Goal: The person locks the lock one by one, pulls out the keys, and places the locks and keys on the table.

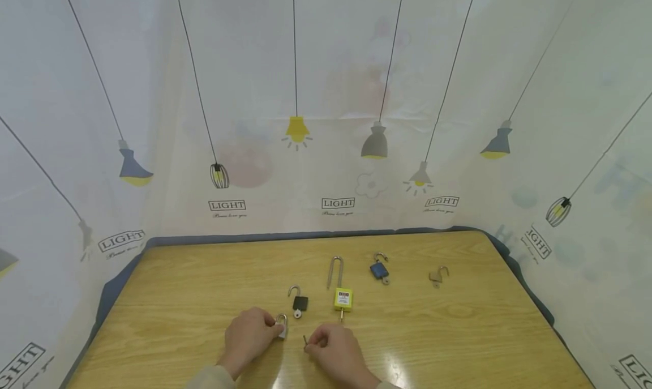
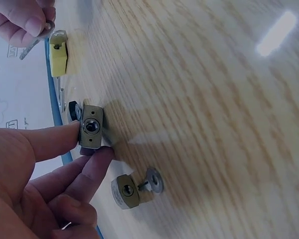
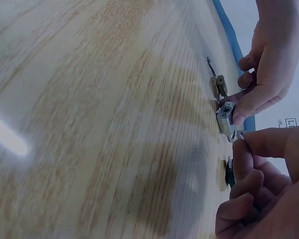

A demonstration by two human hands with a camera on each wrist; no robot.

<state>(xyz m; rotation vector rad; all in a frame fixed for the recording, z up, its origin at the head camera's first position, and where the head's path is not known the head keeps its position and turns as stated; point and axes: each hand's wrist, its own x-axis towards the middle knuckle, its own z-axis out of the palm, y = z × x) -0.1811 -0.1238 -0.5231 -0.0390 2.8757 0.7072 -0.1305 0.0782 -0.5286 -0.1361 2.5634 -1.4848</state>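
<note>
My left hand (image 1: 251,336) pinches a small silver padlock (image 1: 282,333) between thumb and fingers. Its shackle stands upward and looks closed. In the left wrist view, the keyhole in the underside of this padlock (image 2: 91,127) faces the camera, with no key in it. To its right, my right hand (image 1: 335,348) holds a small key (image 1: 305,342) between thumb and forefinger, apart from the padlock. Just beyond the hands lies a black padlock (image 1: 300,303), its shackle swung open and a key at its base. Beside it is a yellow padlock (image 1: 343,299) with a long raised shackle and a key.
Farther back on the wooden table (image 1: 458,332) lie a blue padlock (image 1: 379,270) and a small brass-coloured padlock (image 1: 435,277), both with open shackles and keys. A white curtain (image 1: 275,174) printed with lamps surrounds the table's far and side edges.
</note>
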